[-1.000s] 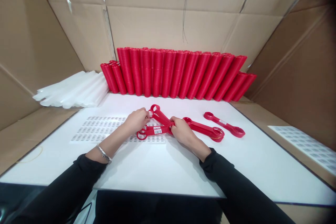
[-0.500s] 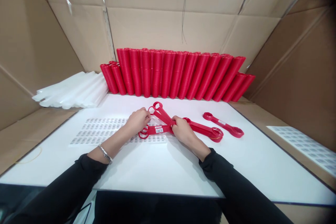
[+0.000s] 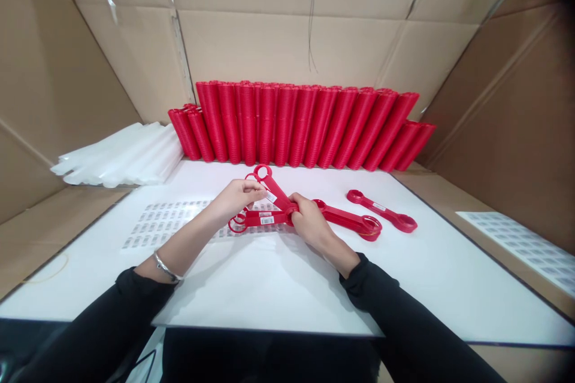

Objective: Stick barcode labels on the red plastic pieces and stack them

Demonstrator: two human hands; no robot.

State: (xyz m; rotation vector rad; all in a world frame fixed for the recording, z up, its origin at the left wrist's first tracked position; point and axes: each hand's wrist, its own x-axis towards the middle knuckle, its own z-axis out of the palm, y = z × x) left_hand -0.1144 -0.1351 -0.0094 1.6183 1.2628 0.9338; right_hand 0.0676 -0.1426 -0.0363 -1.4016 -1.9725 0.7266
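Observation:
Between the thumb and fingers of my left hand (image 3: 238, 198) is a small white barcode label (image 3: 271, 196), which lies against the upper of several fanned-out red plastic strips (image 3: 281, 198) with ring-shaped ends. My right hand (image 3: 309, 220) is closed round the right end of these strips, where they come together. A lower strip (image 3: 252, 219) in the fan bears a barcode label. Just right of my right hand lies a bundle of like red strips (image 3: 345, 219), with a thin band near its right end. The tips of my right fingers are partly hidden.
A sheet of barcode labels (image 3: 157, 224) lies under my left forearm on the white table (image 3: 269, 287). Farther right are another labelled red bundle (image 3: 381, 209) and a second label sheet (image 3: 516, 245). Tall red stacks (image 3: 296, 125) line the back, beside white plastic sleeves (image 3: 121, 155).
My left hand has shifted onto the upper strip, where a white label now shows at its fingertips. The fanned strips have moved slightly left. My right hand keeps its grip.

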